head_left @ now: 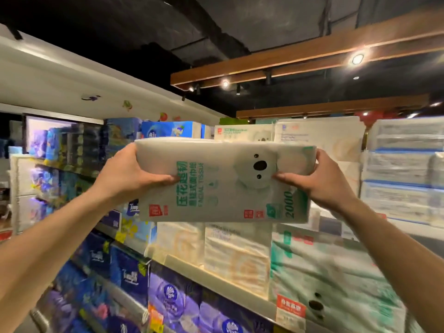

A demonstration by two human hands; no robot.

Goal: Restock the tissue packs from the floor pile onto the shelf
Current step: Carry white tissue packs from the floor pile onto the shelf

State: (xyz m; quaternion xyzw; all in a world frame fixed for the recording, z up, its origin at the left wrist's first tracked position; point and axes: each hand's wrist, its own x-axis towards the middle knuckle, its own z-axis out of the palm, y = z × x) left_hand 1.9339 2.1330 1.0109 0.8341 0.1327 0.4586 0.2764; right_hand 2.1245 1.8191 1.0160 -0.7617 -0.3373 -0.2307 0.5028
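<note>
A large white tissue pack point(223, 186) with green lettering and a grey koala face is raised at head height in front of the upper shelf. My left hand point(131, 173) grips its left end, thumb pressed on the front face. My right hand point(317, 179) grips its right end the same way. The pack lies sideways, its print turned ninety degrees. Behind its top edge stand more koala packs point(245, 133) on the upper shelf. Below it, the middle shelf point(216, 275) holds cream packs and another koala pack point(336, 280). The floor pile is out of view.
Blue and purple tissue packs point(129, 272) fill the lower left shelves. Stacked white packs with blue bands point(403, 169) stand at the right. Wooden beams with spotlights point(288, 61) hang from the dark ceiling. A white header panel point(72, 78) runs above the shelves.
</note>
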